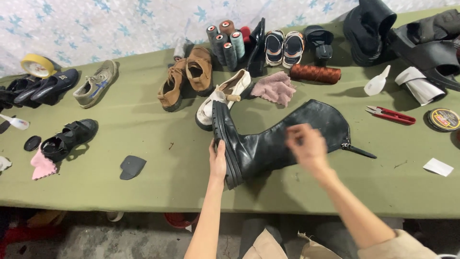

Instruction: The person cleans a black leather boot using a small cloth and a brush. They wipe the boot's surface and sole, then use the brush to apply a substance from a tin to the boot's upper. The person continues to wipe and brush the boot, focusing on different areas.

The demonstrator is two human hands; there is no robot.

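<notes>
Head view: a black boot (278, 141) is lying on its side on the green table (143, 124), toe end toward the near edge.
Left hand (218, 160): its grip is closing around the boot's thick sole, steadying it.
Right hand (306, 146): blurred, fingers loosely curled, resting on the boot's shaft; what it is holding, I cannot tell.
Step in hand: seemingly working over the leather; any further stroke is calling for a firm sole hold.
Room: beyond the boot, a white shoe (223, 98) is touching it and a pink cloth (274, 88) is lying near; red snips (390, 115) are sitting well apart from the boot's zip end.
</notes>
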